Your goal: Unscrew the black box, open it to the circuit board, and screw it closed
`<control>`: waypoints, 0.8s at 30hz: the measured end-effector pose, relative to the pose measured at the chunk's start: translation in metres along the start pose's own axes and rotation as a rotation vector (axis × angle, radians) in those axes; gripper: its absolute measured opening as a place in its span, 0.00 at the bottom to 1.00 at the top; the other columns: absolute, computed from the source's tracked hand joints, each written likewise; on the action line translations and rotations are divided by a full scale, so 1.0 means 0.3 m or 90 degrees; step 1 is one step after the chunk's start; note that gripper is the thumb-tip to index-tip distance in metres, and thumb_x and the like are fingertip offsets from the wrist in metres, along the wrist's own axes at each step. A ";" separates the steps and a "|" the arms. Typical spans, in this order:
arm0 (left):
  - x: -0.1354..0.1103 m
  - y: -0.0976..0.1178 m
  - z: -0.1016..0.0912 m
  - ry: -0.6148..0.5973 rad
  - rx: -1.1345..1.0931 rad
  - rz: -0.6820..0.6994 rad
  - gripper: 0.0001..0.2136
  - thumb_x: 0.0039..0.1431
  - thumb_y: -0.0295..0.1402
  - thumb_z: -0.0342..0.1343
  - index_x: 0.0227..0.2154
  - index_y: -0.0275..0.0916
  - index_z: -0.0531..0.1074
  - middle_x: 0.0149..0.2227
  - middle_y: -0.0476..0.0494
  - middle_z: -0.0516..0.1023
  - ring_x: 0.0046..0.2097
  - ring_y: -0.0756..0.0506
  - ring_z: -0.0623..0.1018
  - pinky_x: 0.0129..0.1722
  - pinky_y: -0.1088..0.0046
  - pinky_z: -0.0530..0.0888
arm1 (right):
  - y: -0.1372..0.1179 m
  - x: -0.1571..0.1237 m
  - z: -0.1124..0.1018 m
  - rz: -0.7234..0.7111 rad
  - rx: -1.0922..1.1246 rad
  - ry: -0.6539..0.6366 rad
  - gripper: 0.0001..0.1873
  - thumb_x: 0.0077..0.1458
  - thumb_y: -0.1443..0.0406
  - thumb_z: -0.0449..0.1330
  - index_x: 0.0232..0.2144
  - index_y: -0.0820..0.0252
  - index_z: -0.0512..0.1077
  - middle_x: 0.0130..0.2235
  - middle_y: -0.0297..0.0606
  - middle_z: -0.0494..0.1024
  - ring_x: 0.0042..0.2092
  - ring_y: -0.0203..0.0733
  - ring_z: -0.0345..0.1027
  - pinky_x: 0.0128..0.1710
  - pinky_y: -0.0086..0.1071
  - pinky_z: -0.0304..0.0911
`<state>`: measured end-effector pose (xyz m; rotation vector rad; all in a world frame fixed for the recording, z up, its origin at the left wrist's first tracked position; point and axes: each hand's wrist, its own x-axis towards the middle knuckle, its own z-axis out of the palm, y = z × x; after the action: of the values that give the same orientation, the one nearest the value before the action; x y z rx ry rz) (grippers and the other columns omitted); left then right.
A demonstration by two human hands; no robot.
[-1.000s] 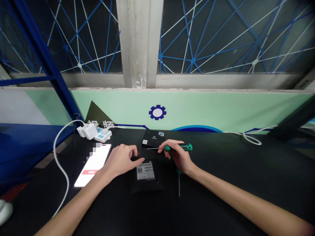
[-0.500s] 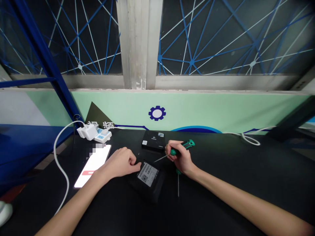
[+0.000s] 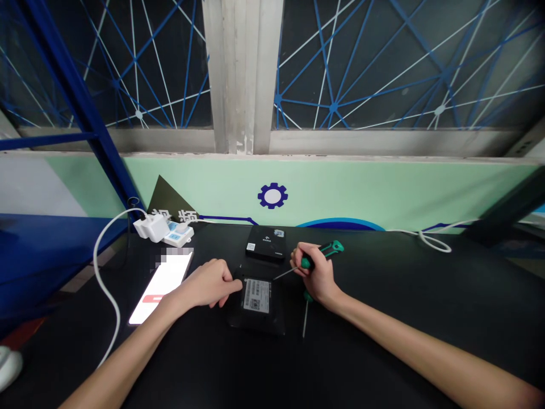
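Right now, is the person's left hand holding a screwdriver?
No, the left hand holds no tool; the green-handled screwdriver is gripped in the right hand.

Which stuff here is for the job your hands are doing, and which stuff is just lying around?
For the job:
right hand gripping the green-handled screwdriver
left hand touching the black box

Lying around:
second screwdriver
another black box
phone
power strip
white cable
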<state>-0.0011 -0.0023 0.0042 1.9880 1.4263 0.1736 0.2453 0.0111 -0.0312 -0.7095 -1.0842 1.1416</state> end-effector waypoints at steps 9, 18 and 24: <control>-0.003 -0.005 0.000 0.002 0.027 0.028 0.24 0.59 0.39 0.48 0.08 0.41 0.66 0.10 0.51 0.64 0.14 0.51 0.67 0.22 0.75 0.67 | -0.017 -0.010 0.019 0.027 -0.099 -0.039 0.20 0.50 0.55 0.71 0.25 0.58 0.65 0.17 0.23 0.59 0.19 0.29 0.48 0.18 0.27 0.43; 0.005 -0.002 -0.001 0.016 0.075 0.061 0.25 0.61 0.41 0.49 0.08 0.40 0.66 0.10 0.52 0.62 0.15 0.52 0.63 0.20 0.74 0.59 | -0.057 -0.011 0.038 0.012 -0.222 -0.114 0.19 0.48 0.53 0.70 0.33 0.63 0.78 0.20 0.28 0.63 0.22 0.31 0.52 0.21 0.28 0.50; 0.005 -0.004 0.004 0.028 0.099 0.069 0.26 0.62 0.42 0.49 0.08 0.40 0.64 0.10 0.52 0.63 0.15 0.53 0.61 0.19 0.74 0.58 | -0.062 -0.015 0.043 0.027 -0.213 -0.174 0.15 0.51 0.56 0.69 0.34 0.63 0.78 0.19 0.25 0.58 0.21 0.29 0.47 0.20 0.27 0.45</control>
<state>-0.0009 -0.0013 0.0021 2.2029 1.3971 0.1578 0.2398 0.0003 -0.0115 -0.8546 -1.5210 1.1267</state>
